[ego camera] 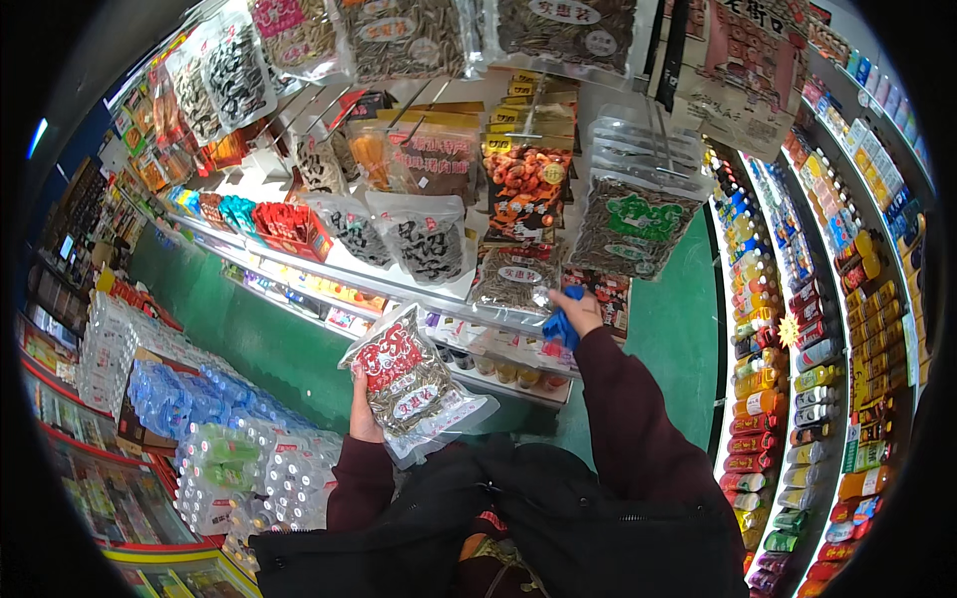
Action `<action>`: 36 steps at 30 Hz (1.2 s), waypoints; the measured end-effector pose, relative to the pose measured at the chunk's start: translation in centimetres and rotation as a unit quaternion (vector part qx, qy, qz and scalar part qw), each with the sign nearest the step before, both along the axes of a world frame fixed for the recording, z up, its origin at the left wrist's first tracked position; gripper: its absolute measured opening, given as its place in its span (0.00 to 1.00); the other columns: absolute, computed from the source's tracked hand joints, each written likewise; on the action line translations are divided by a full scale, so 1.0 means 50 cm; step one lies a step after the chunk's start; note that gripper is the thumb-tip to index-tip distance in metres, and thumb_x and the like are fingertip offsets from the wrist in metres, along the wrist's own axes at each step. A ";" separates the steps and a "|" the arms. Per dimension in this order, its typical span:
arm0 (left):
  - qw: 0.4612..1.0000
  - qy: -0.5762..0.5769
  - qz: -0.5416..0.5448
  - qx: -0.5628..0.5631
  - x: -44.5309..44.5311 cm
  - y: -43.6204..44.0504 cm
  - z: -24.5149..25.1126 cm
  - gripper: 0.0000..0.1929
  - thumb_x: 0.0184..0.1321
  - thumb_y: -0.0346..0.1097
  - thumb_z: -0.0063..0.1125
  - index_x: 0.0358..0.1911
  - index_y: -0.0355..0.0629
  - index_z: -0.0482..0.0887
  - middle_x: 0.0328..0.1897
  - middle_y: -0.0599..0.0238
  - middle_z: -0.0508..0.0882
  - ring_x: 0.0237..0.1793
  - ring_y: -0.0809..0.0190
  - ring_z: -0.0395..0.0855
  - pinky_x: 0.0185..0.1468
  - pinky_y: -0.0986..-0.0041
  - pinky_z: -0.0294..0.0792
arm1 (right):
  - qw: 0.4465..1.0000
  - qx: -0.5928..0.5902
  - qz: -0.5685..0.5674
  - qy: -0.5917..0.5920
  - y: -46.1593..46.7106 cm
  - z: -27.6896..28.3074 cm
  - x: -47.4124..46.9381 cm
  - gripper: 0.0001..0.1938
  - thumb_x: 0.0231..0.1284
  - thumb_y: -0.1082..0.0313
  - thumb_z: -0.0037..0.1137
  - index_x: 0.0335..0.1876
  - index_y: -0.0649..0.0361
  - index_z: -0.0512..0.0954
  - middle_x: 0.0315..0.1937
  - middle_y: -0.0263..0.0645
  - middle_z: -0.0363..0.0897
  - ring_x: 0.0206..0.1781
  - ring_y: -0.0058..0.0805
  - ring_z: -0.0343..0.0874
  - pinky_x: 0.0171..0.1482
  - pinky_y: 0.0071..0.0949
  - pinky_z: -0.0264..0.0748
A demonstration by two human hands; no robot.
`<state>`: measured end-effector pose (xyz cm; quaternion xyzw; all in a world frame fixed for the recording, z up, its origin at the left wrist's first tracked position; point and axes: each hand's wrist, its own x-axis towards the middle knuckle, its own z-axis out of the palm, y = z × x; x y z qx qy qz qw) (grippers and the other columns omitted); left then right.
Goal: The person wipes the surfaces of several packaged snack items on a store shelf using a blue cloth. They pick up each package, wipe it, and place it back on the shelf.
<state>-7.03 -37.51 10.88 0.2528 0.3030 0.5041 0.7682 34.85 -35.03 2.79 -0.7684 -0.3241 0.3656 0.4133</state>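
My left hand [365, 407] holds a clear plastic bag of sunflower seeds [407, 377] with red print by its edge, low in front of my body. In my right hand [582, 312] is a crumpled blue cloth [562, 321], at the front edge of the lit shelf. Right beside those fingers lies another clear seed bag [516, 280] with an oval label. Over it hangs an orange and black snack pouch [525, 187], and to the right a seed bag with green print [634, 220]. White and black pouches [425, 235] stand to the left.
Metal display hooks [419, 105] stick out above the shelf [359, 288]. More bags [407, 37] hang overhead. Shelves of bottled drinks [759, 404] rise on the right. Wrapped packs of water bottles [179, 396] are stacked at the left, near a glass-topped case with red edges [97, 486].
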 end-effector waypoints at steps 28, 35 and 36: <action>0.999 -0.018 0.025 0.022 -0.042 0.004 -0.013 0.31 0.74 0.58 0.35 0.69 0.42 0.63 0.67 0.54 0.74 0.63 0.52 0.76 0.65 0.56 0.70 | 0.864 0.138 -0.023 0.484 -0.017 0.099 -0.110 0.08 0.59 0.69 0.61 0.41 0.64 0.80 0.35 0.38 0.85 0.33 0.27 0.86 0.36 0.27 0.82; 0.997 -0.046 0.047 0.034 -0.044 0.011 -0.034 0.32 0.72 0.59 0.37 0.70 0.43 0.62 0.68 0.55 0.73 0.64 0.50 0.75 0.65 0.53 0.69 | 0.859 0.110 0.058 0.496 -0.083 0.070 -0.148 0.12 0.58 0.73 0.62 0.46 0.68 0.78 0.40 0.41 0.85 0.40 0.27 0.85 0.44 0.28 0.82; 0.997 -0.047 0.051 0.039 -0.044 0.012 -0.036 0.32 0.72 0.59 0.37 0.70 0.43 0.62 0.68 0.55 0.73 0.64 0.50 0.75 0.65 0.53 0.69 | 0.853 0.118 0.074 0.503 -0.092 0.064 -0.152 0.13 0.58 0.73 0.62 0.47 0.68 0.78 0.41 0.41 0.85 0.41 0.27 0.85 0.45 0.27 0.81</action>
